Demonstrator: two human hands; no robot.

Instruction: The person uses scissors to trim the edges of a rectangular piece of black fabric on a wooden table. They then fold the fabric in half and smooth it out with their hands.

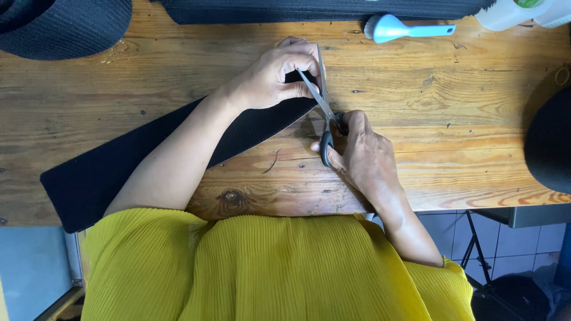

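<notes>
On table (pixel 452 107): right hand (pixel 363 154) grips scissors (pixel 324 113), blades parted; left hand (pixel 276 77) pinches black strip (pixel 119 166) end, wrist bent.

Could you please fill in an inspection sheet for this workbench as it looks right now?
Surface: worn wooden plank table, knots and scratches showing.
Job's things: long black ribbed fabric strip lying slantwise across the table; black-handled metal scissors, blades open at the strip's end.
Clutter: light blue plastic brush; white plastic bottle at the far edge; dark ribbed fabric pieces at the far-left corner, along the far edge and at the right edge.
Grippers: left hand pressing down the strip's end; right hand in the scissor handles.
Cables: nothing seen.
Surroundings: tiled floor and a dark metal stand below the table.
</notes>
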